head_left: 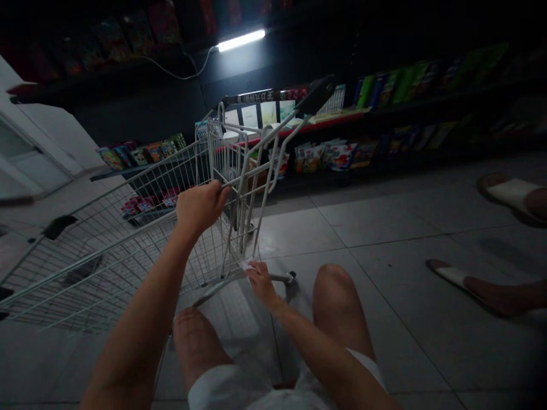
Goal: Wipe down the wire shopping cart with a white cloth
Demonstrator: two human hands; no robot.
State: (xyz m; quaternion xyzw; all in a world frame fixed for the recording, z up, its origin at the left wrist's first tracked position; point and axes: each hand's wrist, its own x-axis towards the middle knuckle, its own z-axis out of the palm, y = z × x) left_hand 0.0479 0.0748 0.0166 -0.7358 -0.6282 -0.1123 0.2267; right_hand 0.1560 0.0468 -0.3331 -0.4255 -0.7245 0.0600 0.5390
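A wire shopping cart (128, 228) lies tipped on its side on the tiled floor in front of me. My left hand (200, 206) is closed around a wire bar at the cart's rear frame. Lower down, my right hand (260, 282) presses a small pale cloth or wipe against the cart's bottom rail, fingers curled on it. The cart's black handle (316, 94) points up and to the right. My bare knees (337, 285) show below, as I crouch behind the cart.
Dark store shelves (384, 108) with packaged goods run along the back, lit by a tube light (241, 40). Another person's feet in white slippers (513, 193) stand at the right. A white door or cabinet (29, 154) is at the left.
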